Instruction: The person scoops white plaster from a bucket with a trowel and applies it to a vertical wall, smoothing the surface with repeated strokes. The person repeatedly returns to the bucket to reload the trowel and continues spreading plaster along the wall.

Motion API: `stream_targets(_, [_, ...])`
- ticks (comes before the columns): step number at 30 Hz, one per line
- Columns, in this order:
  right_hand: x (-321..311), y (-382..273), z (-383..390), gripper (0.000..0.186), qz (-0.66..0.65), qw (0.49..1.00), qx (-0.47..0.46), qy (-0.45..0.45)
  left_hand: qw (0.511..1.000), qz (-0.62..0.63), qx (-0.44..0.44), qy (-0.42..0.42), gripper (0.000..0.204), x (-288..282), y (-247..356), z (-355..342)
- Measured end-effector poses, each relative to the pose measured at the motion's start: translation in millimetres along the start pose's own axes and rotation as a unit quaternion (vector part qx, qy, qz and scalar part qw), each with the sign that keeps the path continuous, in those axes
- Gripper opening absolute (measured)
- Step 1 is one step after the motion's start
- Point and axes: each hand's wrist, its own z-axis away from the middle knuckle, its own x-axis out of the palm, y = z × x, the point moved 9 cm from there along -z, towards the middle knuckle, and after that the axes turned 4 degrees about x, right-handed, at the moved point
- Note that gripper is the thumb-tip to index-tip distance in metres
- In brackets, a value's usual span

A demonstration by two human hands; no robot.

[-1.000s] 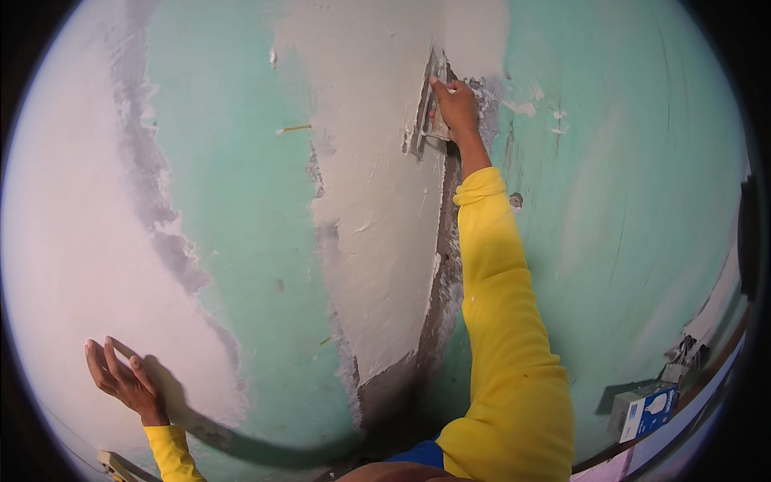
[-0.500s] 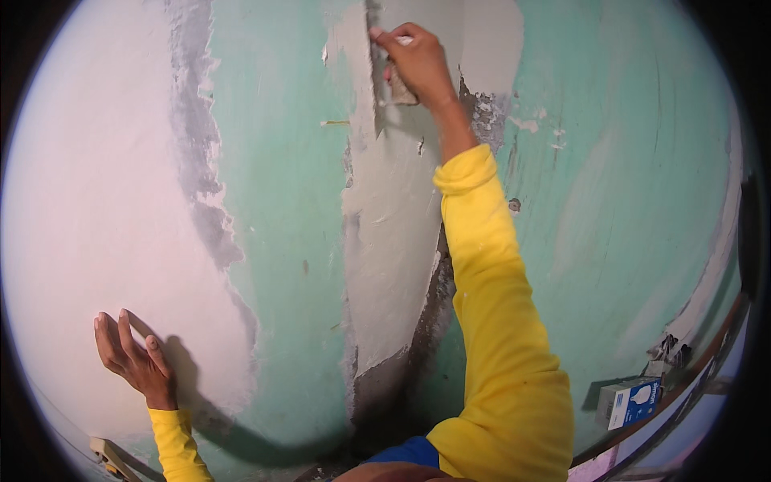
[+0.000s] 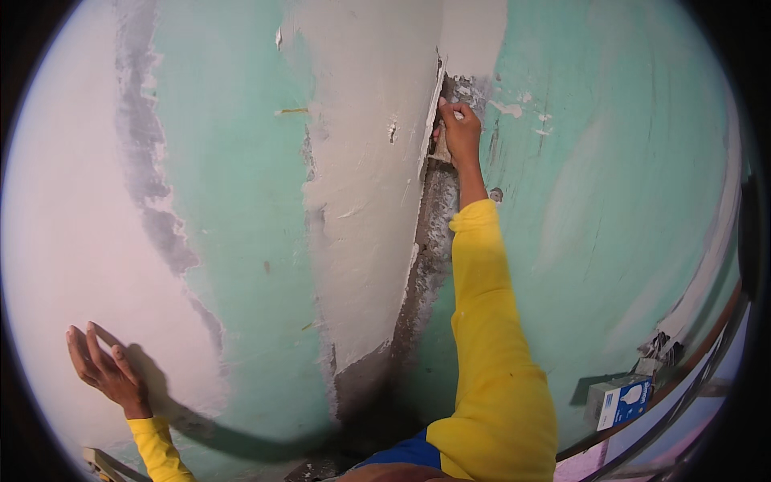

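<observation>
My right hand [image 3: 463, 135] is closed round a wide putty knife [image 3: 441, 149], its long blade edge standing nearly upright against the wall. Pale filler clings along that edge; my fingers hide much of the tool. The blade lies at the right border of a smooth whitish filler strip [image 3: 361, 217], beside a rough, bare grey-brown groove [image 3: 434, 233]. At the lower left, my left hand [image 3: 111, 373] holds nothing, fingers apart, close to the white part of the wall [image 3: 72, 217]; its shadow falls beside it.
Green paint [image 3: 233, 193] covers much of the wall, with a small hole [image 3: 496, 194] right of the groove. At the lower right, a blue-and-white light bulb box [image 3: 622, 402] sits near loose wires [image 3: 662, 345]. A pale piece [image 3: 104, 464] shows at the bottom left.
My right hand has moved down and to the right with the putty knife, from the upper filler strip to its right border. The view has shifted slightly; my left hand remains by the wall.
</observation>
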Motion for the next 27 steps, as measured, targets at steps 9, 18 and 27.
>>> stream_targets(9, [10,10,-76,0.041,0.072,0.997,-0.004,-0.004,1.000,0.016,-0.006,-0.001,0.047,6,-7,8])
stream_targets(18, [43,-8,12,0.032,0.103,0.991,-0.045,-0.069,1.000,0.007,0.017,0.019,0.047,8,-4,4])
stream_targets(27, [48,-7,161,0.023,0.061,0.986,-0.122,-0.093,0.999,0.045,0.028,0.001,0.049,10,-11,6])
